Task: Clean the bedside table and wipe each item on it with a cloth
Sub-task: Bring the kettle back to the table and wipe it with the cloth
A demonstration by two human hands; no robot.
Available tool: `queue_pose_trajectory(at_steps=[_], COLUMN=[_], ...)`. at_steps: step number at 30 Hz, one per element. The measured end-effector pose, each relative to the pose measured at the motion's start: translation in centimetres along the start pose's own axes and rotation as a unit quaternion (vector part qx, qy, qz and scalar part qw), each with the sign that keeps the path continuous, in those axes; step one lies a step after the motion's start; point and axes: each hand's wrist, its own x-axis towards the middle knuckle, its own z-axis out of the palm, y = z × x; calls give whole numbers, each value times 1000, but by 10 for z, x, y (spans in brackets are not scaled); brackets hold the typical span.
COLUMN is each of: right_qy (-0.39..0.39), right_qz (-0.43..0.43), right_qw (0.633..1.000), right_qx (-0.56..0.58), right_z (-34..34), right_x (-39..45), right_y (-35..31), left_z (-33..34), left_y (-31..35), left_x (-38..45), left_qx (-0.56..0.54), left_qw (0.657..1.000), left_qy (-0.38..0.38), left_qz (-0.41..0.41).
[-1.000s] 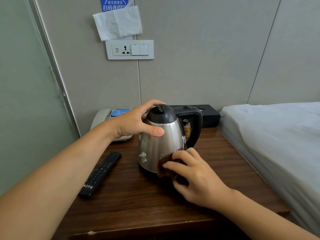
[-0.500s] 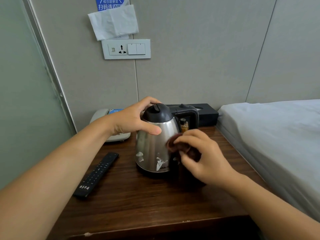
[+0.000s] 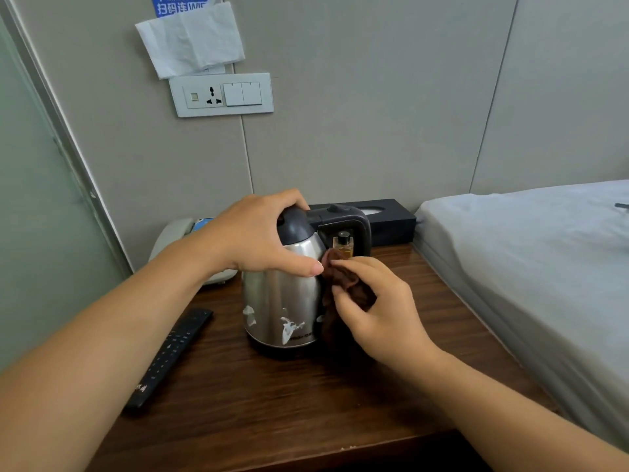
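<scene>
The bedside table is dark wood with a streaky grain and a chipped front edge. A rounded steel kettle stands upright near its middle, its shiny wall catching white reflections, with a matte black domed lid and a black loop handle turned toward the wall. A crumpled brown cloth is pressed against the kettle's right side. A flat black remote lies left of the kettle, a pale telephone sits behind it, and a black tissue box rests against the padded wall, with a small amber bottle visible through the handle loop.

Compared with a second ago, the cloth has climbed from the kettle's base to its upper right shoulder, and the handle has swung further back.

The left hand curls over the lid, thumb laid across the steel below it, gripping the kettle. The right hand pinches the bunched cloth with bent fingers, its forefinger tip nearly meeting the left thumb, wrist angled up from the near right.
</scene>
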Motion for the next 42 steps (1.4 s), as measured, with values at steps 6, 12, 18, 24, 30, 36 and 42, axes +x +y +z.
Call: queue_pose_trajectory(at_steps=[6,12,18,24,30,36,42], right_qy=[-126,-86,-65,-115,-36,-151,-125], right_qz=[80,30,10,53,2,70,44], right_qw=[982,990,989,977,993,967,975], right_qx=[-115,-110,-132,-172,-115,-194,-176], right_z=[-12,-5,-8,-4,2,-4,-3], right_x=[-3,-1,3,-4,0,-4,-2], right_y=[12,5,-3,4,-12,0,-4], left_z=[3,3,3,4,3,4,4], left_y=[-1,0,1,-1,0,0,-1], left_x=[-1,0,-1,0,0,0,1], left_qx=[-19,-24,-17,-19,-24,-19,-16], left_qw=[1000,1000,1000,1000,1000,1000,1000], left_qy=[5,4,-1,0,-6,-6,0], left_qz=[1,3,3,5,6,7,6])
